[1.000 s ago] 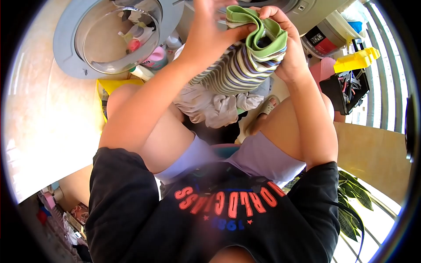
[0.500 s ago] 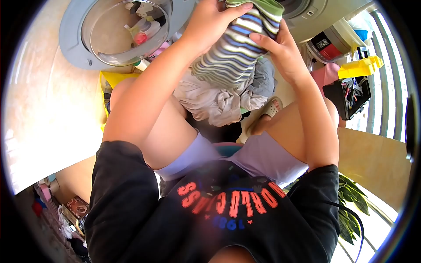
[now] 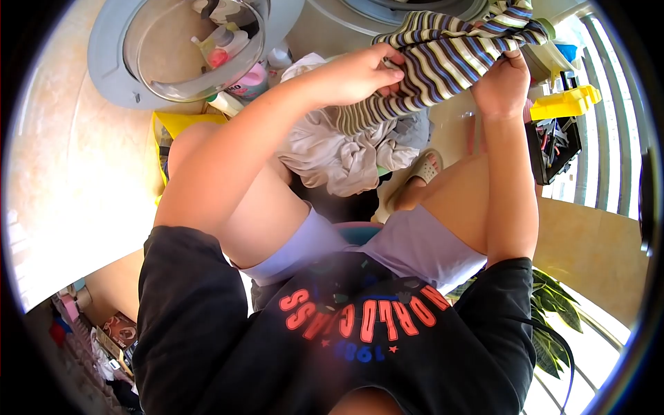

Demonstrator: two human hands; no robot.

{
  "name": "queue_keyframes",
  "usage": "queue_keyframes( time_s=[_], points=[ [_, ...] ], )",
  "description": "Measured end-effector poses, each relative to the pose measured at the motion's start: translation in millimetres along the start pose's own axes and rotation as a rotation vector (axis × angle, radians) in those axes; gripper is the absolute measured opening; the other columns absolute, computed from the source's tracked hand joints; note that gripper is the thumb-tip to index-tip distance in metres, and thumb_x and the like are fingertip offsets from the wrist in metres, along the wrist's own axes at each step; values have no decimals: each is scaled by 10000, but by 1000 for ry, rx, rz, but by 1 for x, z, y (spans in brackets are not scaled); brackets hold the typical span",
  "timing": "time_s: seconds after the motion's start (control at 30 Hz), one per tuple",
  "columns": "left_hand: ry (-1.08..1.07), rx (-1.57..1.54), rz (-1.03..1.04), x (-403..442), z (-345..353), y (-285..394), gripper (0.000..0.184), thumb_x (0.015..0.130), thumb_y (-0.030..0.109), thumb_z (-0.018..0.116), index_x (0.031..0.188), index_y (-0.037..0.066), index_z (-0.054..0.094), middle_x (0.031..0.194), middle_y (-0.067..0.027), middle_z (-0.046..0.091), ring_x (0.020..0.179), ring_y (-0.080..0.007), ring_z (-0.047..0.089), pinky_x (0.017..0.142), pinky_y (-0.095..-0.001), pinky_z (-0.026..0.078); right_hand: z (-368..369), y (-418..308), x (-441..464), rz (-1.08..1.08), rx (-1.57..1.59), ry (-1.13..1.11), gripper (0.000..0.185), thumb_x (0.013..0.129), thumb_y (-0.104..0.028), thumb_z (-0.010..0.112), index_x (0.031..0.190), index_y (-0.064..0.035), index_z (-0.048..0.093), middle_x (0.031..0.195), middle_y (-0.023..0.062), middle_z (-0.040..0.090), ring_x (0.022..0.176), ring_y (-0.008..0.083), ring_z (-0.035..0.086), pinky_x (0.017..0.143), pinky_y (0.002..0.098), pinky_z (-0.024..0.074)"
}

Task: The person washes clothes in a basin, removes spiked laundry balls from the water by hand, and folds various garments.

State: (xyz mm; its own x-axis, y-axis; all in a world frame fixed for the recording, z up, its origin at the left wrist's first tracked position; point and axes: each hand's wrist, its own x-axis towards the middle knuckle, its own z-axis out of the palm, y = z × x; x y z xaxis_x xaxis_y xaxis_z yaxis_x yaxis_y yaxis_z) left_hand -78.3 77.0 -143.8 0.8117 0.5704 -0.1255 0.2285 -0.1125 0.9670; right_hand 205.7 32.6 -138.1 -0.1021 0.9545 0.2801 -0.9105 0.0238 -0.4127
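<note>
A striped garment [image 3: 443, 66] is stretched between my two hands at the upper right of centre, in front of the washing machine opening. My left hand [image 3: 370, 75] pinches its left side, with fingers curled together. Closed on its right part is my right hand [image 3: 503, 83]. The garment's lower left end hangs over a pile of pale, crumpled clothes [image 3: 332, 155]. A grey cloth [image 3: 413, 131] lies at the right of that pile.
The round washer door [image 3: 111, 62] stands open at the upper left, with bottles [image 3: 247, 81] beside it. A yellow bag [image 3: 176, 124] is by my left knee. To the right are a black toolbox [image 3: 553, 155] with a yellow part [image 3: 564, 104] and a plant [image 3: 553, 304].
The striped garment has moved right and is now spread sideways, its green edge mostly out of sight. My right hand has moved right; my left hand has shifted its hold down along the cloth.
</note>
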Motion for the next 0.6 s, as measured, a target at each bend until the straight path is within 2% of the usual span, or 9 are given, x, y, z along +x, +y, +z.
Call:
queue_keyframes(
  time_s=[0.07, 0.1, 0.17, 0.2, 0.23, 0.33, 0.37, 0.57, 0.6],
  points=[
    [-107, -165, -42, -2, 4, 4, 306, 1015, 219, 502, 1224, -2, 538, 948, -64, 641, 910, -124, 603, 846, -272, 480, 10, 8, -2, 28, 45, -122, 421, 936, -120, 350, 1285, 51, 514, 1344, 184, 555, 1250, 319, 512, 1131, 467, 335],
    [-201, -160, -31, -3, 6, 7, 273, 1012, 195, 501, 1204, 10, 559, 914, -52, 632, 888, -114, 601, 841, -266, 481, 36, 27, 3, -313, -479, 547, 411, 952, -124, 334, 1274, 51, 520, 1349, 174, 555, 1251, 302, 514, 1128, 458, 342],
    [-298, -36, 52, -9, 12, 19, 210, 992, 135, 511, 1152, 40, 609, 904, -36, 615, 911, -116, 590, 864, -286, 480, -20, 1, 2, -143, -396, 201, 392, 961, -135, 329, 1243, 35, 542, 1321, 157, 577, 1228, 281, 534, 1128, 446, 343],
    [-260, 51, 231, -5, 16, 10, 212, 959, 120, 562, 1153, 40, 597, 1003, -63, 609, 1010, -161, 580, 906, -324, 472, -32, -6, 3, -9, -98, 17, 386, 962, -138, 328, 1231, 28, 551, 1311, 151, 584, 1221, 274, 539, 1128, 442, 343],
    [-99, 145, 246, -4, 19, 2, 224, 941, 117, 590, 1147, 29, 591, 1067, -83, 597, 1059, -186, 568, 925, -341, 466, -29, -1, 4, -40, -126, -7, 375, 964, -138, 329, 1215, 20, 560, 1295, 153, 589, 1213, 291, 542, 1115, 459, 362],
    [362, 290, 147, 11, 21, -23, 267, 892, 104, 650, 1129, 6, 576, 1213, -132, 562, 1150, -248, 547, 952, -366, 459, 23, 26, 6, -279, -405, 580, 249, 941, -130, 403, 1077, -29, 584, 1172, 117, 640, 1095, 263, 588, 1042, 410, 415],
    [399, 247, 211, 18, 19, -34, 264, 901, 95, 631, 1136, -7, 571, 1204, -132, 582, 1124, -237, 570, 944, -363, 464, 39, 30, 4, -244, -406, 611, 276, 942, -161, 402, 1086, -26, 594, 1169, 122, 644, 1101, 274, 589, 1033, 433, 421],
    [75, 150, 164, 18, 10, -17, 164, 927, 93, 596, 1034, -26, 632, 968, -86, 686, 942, -177, 638, 878, -327, 490, -9, 4, -2, -19, -95, 68, 408, 995, -192, 314, 1269, 25, 525, 1289, 191, 576, 1192, 346, 545, 1079, 503, 392],
    [45, 135, 175, 16, 12, -15, 158, 928, 92, 594, 1023, -27, 638, 951, -84, 690, 935, -173, 637, 872, -324, 492, 42, 30, 5, -213, -416, 643, 391, 998, -207, 321, 1241, 13, 536, 1254, 181, 592, 1171, 342, 553, 1066, 504, 404]
  ],
)
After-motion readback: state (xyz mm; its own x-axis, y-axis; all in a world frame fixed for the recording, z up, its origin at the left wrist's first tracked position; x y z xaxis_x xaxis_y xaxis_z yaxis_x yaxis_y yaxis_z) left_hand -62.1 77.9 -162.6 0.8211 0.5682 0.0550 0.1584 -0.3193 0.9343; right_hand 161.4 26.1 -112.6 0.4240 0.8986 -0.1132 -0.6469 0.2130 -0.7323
